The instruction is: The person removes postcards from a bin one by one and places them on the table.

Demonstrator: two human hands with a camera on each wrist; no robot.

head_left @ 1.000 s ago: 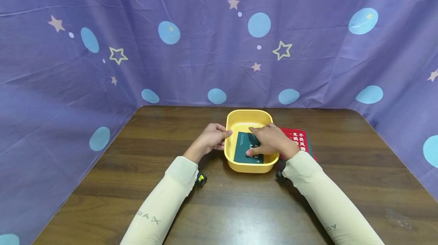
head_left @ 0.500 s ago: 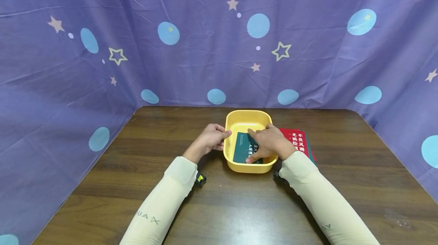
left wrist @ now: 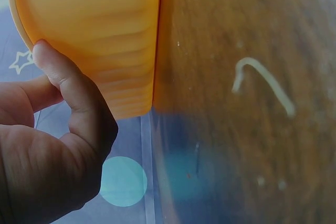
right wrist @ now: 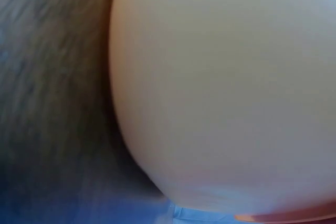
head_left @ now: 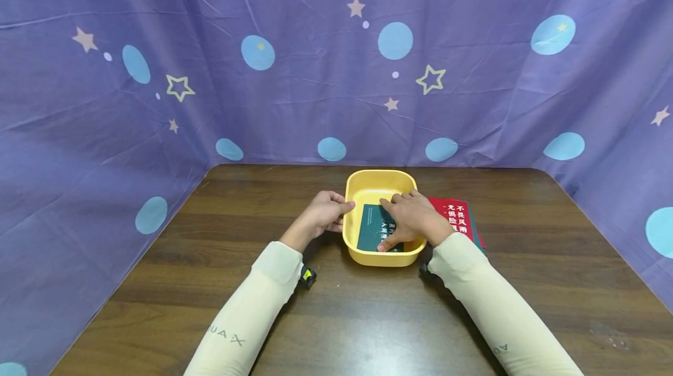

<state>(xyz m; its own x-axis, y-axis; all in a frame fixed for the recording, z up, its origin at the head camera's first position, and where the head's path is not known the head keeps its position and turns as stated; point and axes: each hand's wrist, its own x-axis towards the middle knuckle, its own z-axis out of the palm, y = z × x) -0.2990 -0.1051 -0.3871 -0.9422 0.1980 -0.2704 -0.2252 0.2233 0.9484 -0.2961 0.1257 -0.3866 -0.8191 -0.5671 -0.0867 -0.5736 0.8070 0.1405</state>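
Observation:
A yellow plastic bin [head_left: 384,258] stands on the table. My left hand [head_left: 327,212] pinches its left rim, thumb on the edge; the left wrist view also has the thumb at the rim of the bin [left wrist: 123,40]. Inside the bin lies a dark green booklet [head_left: 370,230] with white lettering. My right hand [head_left: 415,217] reaches over the right rim and grips this booklet, thumb by its near edge and index finger by its far edge. The remaining fingers are partly hidden behind the hand. A blurred pale surface fills most of the right wrist view.
A red booklet [head_left: 456,215] with white characters lies right of the bin, on top of something green, partly covered by the right hand and sleeve. The wooden table [head_left: 252,206] ends at a purple curtain [head_left: 315,90] with stars and blue ovals.
The right thumb has slid toward the near edge of the green booklet, and more lettering shows. The right arm has shifted slightly left. My left hand keeps its hold on the rim.

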